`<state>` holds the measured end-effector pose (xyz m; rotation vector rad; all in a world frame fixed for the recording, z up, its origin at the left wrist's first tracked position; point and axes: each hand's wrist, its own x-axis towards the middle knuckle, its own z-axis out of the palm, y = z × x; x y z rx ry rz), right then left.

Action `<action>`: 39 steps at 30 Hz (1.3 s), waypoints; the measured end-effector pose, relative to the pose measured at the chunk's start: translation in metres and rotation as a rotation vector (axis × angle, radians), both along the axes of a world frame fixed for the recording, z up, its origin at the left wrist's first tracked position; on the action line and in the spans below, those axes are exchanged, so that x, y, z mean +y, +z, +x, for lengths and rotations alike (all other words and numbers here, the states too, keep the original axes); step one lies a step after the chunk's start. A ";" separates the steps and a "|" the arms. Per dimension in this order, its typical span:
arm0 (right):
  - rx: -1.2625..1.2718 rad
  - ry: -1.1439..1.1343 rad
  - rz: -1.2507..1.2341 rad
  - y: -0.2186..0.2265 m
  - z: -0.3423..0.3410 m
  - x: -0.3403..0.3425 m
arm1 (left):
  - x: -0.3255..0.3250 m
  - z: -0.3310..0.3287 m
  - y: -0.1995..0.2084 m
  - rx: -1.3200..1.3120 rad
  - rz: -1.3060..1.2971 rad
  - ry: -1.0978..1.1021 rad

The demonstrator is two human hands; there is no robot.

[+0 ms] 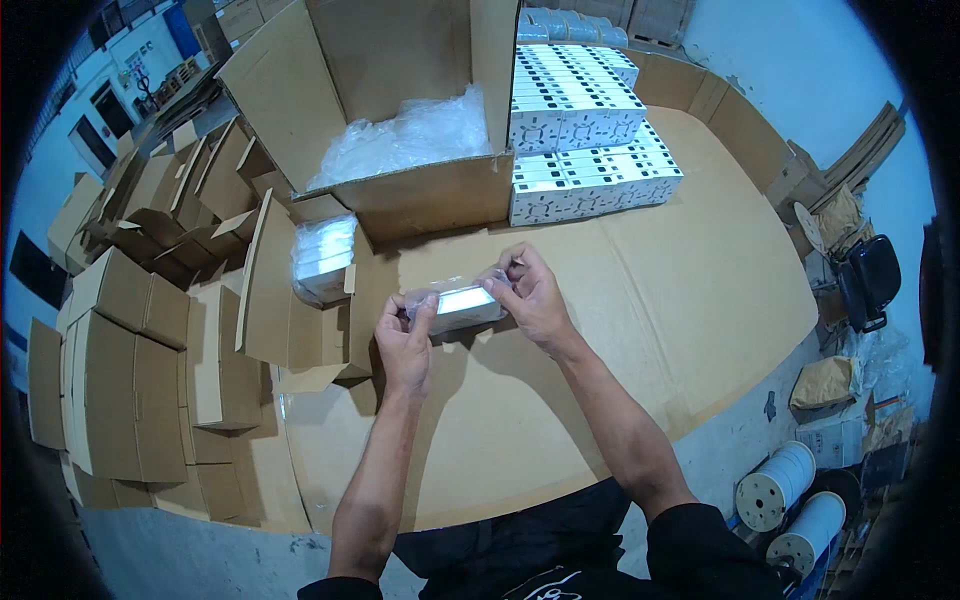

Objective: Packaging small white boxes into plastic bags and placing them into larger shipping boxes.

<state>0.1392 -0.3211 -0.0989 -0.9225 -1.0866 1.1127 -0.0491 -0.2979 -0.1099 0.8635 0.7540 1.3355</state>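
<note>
Between my two hands, above the cardboard-covered table (620,330), is a small white box in a clear plastic bag (462,308). My left hand (405,345) is closed on its left end, thumb on top. At the other end, my right hand (537,305) pinches the clear plastic by the box's corner. Just left of my hands stands an open carton (268,290) with several white boxes in clear plastic (325,258) in its far part. Behind it, a large open carton (435,190) holds a heap of clear plastic bags (415,135).
White printed boxes (590,165) are stacked in layers at the table's far side. Several brown cartons (130,370) crowd the left. A cardboard wall (690,85) edges the back. Cable spools (775,485) and a black chair (868,280) stand off to the right.
</note>
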 end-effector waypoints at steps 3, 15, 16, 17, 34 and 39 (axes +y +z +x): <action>0.065 -0.048 0.049 0.019 -0.007 -0.005 | 0.001 -0.004 -0.006 -0.004 0.020 0.032; -0.356 0.040 -0.008 0.022 0.010 -0.009 | -0.001 0.000 -0.001 0.011 -0.012 0.046; -0.325 0.045 -0.015 0.020 0.010 -0.009 | -0.001 0.000 -0.001 0.012 -0.011 0.047; -0.295 0.050 -0.023 0.020 0.009 -0.009 | -0.001 0.000 -0.001 0.018 0.001 0.056; -0.203 0.092 -0.064 0.017 0.010 -0.007 | -0.025 0.012 0.026 0.960 1.161 0.111; -0.236 0.092 0.004 0.009 0.011 -0.004 | -0.014 0.001 0.022 0.999 1.048 0.201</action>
